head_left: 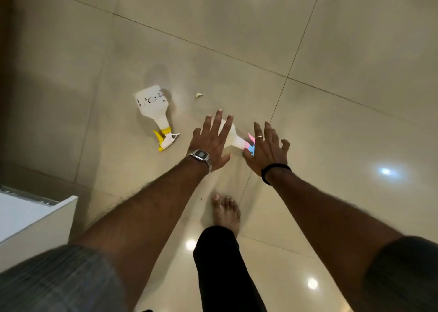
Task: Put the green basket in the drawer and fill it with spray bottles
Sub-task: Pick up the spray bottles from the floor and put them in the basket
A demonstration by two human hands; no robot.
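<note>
Head view is directed down at a glossy, cream tiled floor [237, 39] crossed by thin dark grout lines and dotted with bright light reflections. A white plastic spray bottle with a yellow trigger [155, 112] is seen lying on its side on the tiles, flat-shouldered body away from the viewer, nozzle toward the viewer, small dark print on its face. A second white spray bottle [233, 137], tapered at the neck and fitted with a pink and blue head, lies just to the right of it; its body is largely covered by the left hand [211, 143] and its head partly by the right hand [266, 149]. Both hands are held flat with fingers spread, nothing being gripped; whether either hand touches the bottle cannot be told. A metal wristwatch [201, 156] is worn on the left wrist, a dark band [275, 169] on the right wrist and a ring [260, 137] on a right finger. A small pale scrap [199, 95] lies near the yellow-trigger bottle. A bare foot [226, 211] and dark trouser leg are noted below. A white panel edge [38, 219] is cut off at the left; its identity cannot be made out. Motion blur softens the sleeves.
</note>
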